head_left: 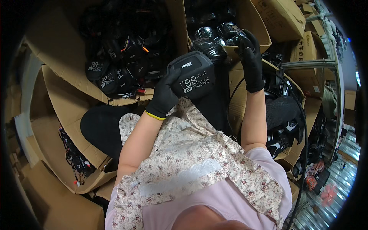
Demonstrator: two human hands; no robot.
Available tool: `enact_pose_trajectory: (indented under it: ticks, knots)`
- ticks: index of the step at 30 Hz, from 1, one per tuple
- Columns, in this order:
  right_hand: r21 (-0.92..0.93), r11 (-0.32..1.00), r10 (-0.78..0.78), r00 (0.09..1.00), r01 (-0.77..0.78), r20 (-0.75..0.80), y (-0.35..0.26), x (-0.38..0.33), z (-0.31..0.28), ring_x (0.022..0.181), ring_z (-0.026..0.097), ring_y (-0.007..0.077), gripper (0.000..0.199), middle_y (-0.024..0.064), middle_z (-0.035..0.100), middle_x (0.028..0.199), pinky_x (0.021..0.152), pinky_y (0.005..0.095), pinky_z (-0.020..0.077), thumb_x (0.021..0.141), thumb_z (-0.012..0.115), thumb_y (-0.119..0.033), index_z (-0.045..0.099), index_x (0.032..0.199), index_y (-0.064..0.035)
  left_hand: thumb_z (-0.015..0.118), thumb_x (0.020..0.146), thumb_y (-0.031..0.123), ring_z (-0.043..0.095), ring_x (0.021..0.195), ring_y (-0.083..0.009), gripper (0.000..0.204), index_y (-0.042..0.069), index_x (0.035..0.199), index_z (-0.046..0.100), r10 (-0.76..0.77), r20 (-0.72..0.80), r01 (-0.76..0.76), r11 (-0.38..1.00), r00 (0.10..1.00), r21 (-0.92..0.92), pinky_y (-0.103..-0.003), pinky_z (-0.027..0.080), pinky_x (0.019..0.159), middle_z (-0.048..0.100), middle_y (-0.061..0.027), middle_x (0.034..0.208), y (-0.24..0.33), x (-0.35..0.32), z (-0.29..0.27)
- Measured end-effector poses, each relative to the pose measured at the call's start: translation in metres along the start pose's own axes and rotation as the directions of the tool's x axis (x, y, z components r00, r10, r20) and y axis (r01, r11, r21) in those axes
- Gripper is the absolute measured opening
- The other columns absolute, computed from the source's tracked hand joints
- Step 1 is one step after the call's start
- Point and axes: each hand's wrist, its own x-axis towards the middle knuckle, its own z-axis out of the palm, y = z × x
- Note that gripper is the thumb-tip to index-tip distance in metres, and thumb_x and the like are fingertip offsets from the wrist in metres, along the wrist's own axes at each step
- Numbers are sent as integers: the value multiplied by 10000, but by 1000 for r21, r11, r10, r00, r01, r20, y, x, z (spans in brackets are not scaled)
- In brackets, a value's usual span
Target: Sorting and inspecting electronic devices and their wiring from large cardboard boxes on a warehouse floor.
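My left hand (165, 92), in a black glove with a yellow cuff, grips the lower left side of a black display panel (195, 74). White digit segments and a battery symbol show on the panel's face, and a small white label sits near its top. My right hand (251, 63), also gloved in black, is raised at the front edge of an open carton, fingers apart and pointing away from me. I see nothing held in it. Just beyond the panel lies a rounded black part in shiny clear plastic (211, 49).
A carton of black display units with cables (111, 78) stands at the far left. Plastic-wrapped black parts (205, 32) fill the far middle carton. At right are a carton of black parts (281, 134), a hanging black cable (305, 153) and a metal rack (314, 64).
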Motion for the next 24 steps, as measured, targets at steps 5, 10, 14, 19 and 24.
enact_pose_trajectory:
  ticks: [5,10,14,19,24]
  knots:
    - [-310,949,85,991,-48,106,8,-1,18,1231,527,261,722,146,543,1317,1040,364,421,761,790,-273,479,1378,-61,498,1000,229,585,1200,-245,423,40,1377,479,-27,-11,26,999,1000,-26,-402,480,1036,576,-134,1326,1,-2,-8]
    - [-310,951,38,990,6,134,22,1,19,1194,548,260,691,152,554,1294,1005,373,448,768,788,-291,505,1348,-42,507,993,249,606,1170,-250,426,44,1366,494,22,-48,-23,1000,999,-15,-408,490,1024,594,-135,1304,5,-3,-4]
    - [-262,961,126,981,-84,148,34,1,5,1176,558,252,659,143,556,1303,998,364,444,798,754,-295,499,1354,-50,511,992,266,596,1183,-258,444,45,1376,484,-4,-39,4,1000,999,2,-414,485,1031,582,-137,1324,8,-7,-12]
    - [-304,943,191,968,-135,164,30,8,3,1168,561,242,673,149,546,1320,1001,355,439,801,755,-299,486,1370,-57,521,991,296,576,1213,-262,473,48,1390,472,2,-11,-2,998,1000,-58,-421,482,1035,567,-135,1346,11,-8,-16]
    - [-63,991,-117,991,120,60,-9,-1,26,1333,448,283,710,128,497,1394,1127,410,355,812,702,-216,401,1440,-78,515,995,393,545,1253,-279,561,51,1431,429,48,-27,-51,993,998,-107,-455,448,1066,524,-133,1401,19,-22,-17]
